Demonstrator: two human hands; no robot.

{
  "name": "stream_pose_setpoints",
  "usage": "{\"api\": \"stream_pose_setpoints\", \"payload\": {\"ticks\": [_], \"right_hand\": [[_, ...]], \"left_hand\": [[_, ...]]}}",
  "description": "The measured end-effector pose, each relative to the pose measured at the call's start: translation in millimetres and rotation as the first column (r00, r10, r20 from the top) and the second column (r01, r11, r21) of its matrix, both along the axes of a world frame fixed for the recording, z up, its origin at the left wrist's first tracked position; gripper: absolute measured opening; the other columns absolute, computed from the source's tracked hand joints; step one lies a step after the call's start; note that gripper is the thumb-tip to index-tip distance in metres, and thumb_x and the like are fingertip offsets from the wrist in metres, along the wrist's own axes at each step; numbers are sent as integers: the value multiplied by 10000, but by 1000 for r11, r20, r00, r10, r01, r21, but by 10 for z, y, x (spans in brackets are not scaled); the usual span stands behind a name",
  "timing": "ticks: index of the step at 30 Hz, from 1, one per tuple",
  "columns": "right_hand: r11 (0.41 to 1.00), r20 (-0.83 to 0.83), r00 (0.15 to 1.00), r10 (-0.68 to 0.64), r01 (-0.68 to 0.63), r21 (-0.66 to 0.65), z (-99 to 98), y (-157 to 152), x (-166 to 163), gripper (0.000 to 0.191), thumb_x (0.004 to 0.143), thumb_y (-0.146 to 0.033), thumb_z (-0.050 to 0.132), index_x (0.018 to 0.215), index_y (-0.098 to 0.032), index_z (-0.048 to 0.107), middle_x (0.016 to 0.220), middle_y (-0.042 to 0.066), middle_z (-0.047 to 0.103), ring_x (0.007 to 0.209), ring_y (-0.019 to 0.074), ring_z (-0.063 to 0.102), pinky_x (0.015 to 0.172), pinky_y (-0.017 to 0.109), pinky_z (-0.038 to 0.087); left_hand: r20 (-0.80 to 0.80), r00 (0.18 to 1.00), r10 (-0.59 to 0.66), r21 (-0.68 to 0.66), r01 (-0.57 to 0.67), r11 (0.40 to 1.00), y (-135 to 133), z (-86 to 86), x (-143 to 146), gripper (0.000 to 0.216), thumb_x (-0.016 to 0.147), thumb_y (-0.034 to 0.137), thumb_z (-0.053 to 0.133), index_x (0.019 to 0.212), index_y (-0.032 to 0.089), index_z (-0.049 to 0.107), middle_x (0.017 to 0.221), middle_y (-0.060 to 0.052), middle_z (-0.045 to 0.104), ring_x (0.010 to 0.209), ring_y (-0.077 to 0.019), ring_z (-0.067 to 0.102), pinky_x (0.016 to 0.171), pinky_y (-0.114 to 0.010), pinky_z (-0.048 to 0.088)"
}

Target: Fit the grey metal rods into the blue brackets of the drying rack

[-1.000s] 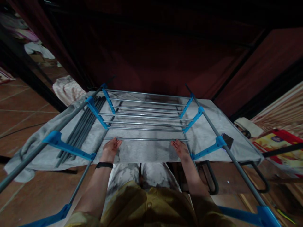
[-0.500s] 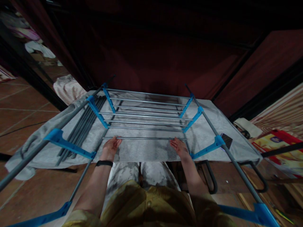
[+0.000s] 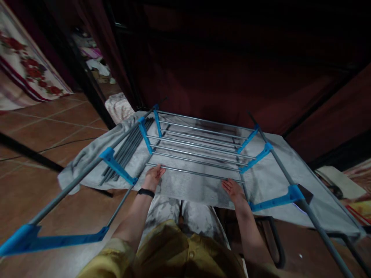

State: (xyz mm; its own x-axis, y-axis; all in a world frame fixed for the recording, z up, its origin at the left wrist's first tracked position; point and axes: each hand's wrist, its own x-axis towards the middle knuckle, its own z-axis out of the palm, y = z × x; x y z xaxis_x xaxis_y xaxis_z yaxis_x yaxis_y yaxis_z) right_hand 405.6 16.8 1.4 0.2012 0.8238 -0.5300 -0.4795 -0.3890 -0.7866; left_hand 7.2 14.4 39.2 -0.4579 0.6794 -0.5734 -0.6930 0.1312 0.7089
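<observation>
A thin grey metal rod (image 3: 191, 172) lies crosswise in front of me, over the cloth-covered table. My left hand (image 3: 155, 176) grips it near its left end, with a dark band on that wrist. Near the other end, my right hand (image 3: 232, 189) holds the same rod, fingers around it. Beyond my hands is a partly built rack with blue plastic brackets (image 3: 145, 135) on both sides. Several more crosswise rods (image 3: 197, 146) span those brackets. Long side poles (image 3: 75, 185) run back toward me, carrying nearer brackets without rods between them.
Several loose grey tubes (image 3: 127, 150) lie at the left on the grey cloth (image 3: 272, 166). A dark phone (image 3: 304, 195) rests at the right, partly behind a bracket. A dark red curtain (image 3: 208, 85) hangs behind the table. Tiled floor (image 3: 72, 125) shows at left.
My view has turned to the left, so the rack appears shifted right and tilted. Both hands stay on the same rod, near its ends.
</observation>
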Motion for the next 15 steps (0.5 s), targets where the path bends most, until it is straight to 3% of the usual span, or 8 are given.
{"api": "stream_pose_setpoints", "payload": {"ticks": [5, 15], "right_hand": [[999, 40, 998, 48, -47, -20, -59, 21, 36, 69, 809, -284, 640, 835, -243, 591, 824, 41, 737, 796, 196, 730, 922, 435, 591], [996, 67, 994, 83, -82, -17, -188, 48, 133, 143, 769, -298, 692, 876, -254, 608, 900, 54, 737, 863, 211, 736, 840, 397, 628]], "left_hand": [[15, 1000, 20, 22, -20, 1000, -19, -67, -28, 236, 845, 24, 672, 694, 161, 554, 629, 8, 629, 553, -102, 635, 666, -243, 586], [25, 1000, 18, 42, -19, 999, 14, -194, -43, 250, 770, 123, 805, 745, 168, 560, 585, 22, 587, 524, -109, 625, 615, -237, 581]]}}
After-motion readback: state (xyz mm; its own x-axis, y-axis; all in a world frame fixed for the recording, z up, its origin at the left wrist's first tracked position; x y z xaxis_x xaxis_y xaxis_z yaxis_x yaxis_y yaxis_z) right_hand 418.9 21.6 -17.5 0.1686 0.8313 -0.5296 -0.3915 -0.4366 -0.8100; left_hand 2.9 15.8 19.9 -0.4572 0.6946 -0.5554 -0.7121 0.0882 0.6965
